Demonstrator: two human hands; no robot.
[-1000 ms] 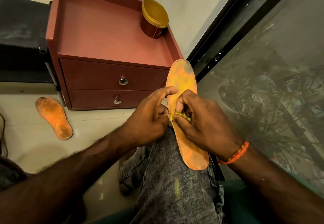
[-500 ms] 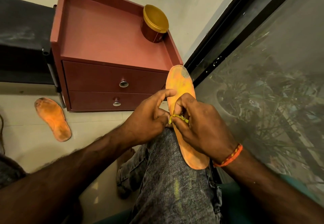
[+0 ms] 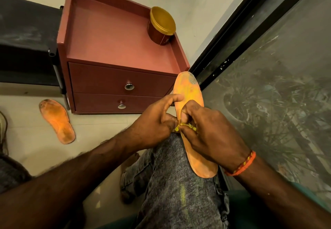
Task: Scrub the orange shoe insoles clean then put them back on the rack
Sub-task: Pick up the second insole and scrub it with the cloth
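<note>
An orange insole (image 3: 189,92) lies along my right knee, toe end pointing away, with a grey smudge near the toe. My left hand (image 3: 154,123) grips its left edge, thumb on top. My right hand (image 3: 204,130) presses on the insole's middle with fingers curled round a small yellow scrub pad (image 3: 186,127), mostly hidden under the fingers. A second orange insole (image 3: 57,121), dirty at both ends, lies flat on the floor at the left.
A reddish two-drawer cabinet (image 3: 114,78) stands ahead with a gold-lidded brown jar (image 3: 161,26) on its top right corner. A black rack (image 3: 26,49) is at the left. A dark-framed glass window (image 3: 268,85) fills the right side.
The view has shifted slightly. My right hand with the yellow pad has slid a little along the insole's middle. The left hand keeps its hold.
</note>
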